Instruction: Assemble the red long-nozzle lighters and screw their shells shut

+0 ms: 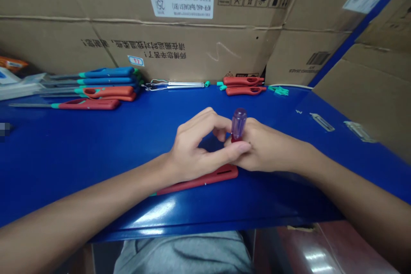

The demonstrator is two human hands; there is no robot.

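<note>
A screwdriver with a clear purple handle (239,124) stands upright between my hands, its red collar low down and its shaft hidden. My left hand (201,147) curves toward it, with the thumb and index fingertip at the handle's lower part. Close against its right side is my right hand (257,145), its fingers bent down and mostly hidden, so what they hold cannot be made out. Under my hands a red lighter-shaped casing (208,178) lies on the blue table (96,150), partly covered by my left hand.
Blue, orange and red long-nosed lighters (105,80) lie stacked at the back left. Metal tubes with wires (186,85), red casings (242,90) and green pieces (279,90) line the cardboard wall (208,43). Small clear parts (323,122) lie at the right.
</note>
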